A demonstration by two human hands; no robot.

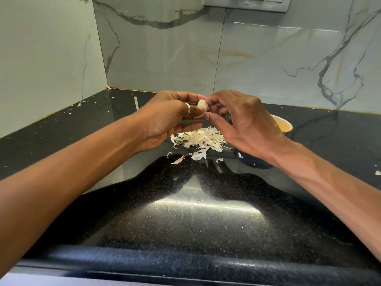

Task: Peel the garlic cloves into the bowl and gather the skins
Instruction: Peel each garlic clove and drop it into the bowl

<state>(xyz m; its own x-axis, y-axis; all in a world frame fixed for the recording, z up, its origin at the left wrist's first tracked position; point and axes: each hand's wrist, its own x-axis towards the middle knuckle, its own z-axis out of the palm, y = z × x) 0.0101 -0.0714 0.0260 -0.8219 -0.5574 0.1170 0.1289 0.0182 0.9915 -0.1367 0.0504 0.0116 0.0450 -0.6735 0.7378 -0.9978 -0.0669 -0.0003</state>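
Observation:
My left hand, a ring on its thumb, pinches a pale garlic clove between thumb and fingers above the counter. My right hand meets it from the right, its fingertips pinching at the clove's right side. Straight below the hands lies a heap of white garlic skins. A dark blue bowl with a cream inside stands to the right, mostly hidden behind my right hand and wrist; what it holds is hidden.
The black speckled counter meets marble-look walls at the back and left. Loose skin scraps lie in front of the heap, and more by the left wall. A thin pale stick lies at the back left. The counter's rounded front edge runs along the bottom.

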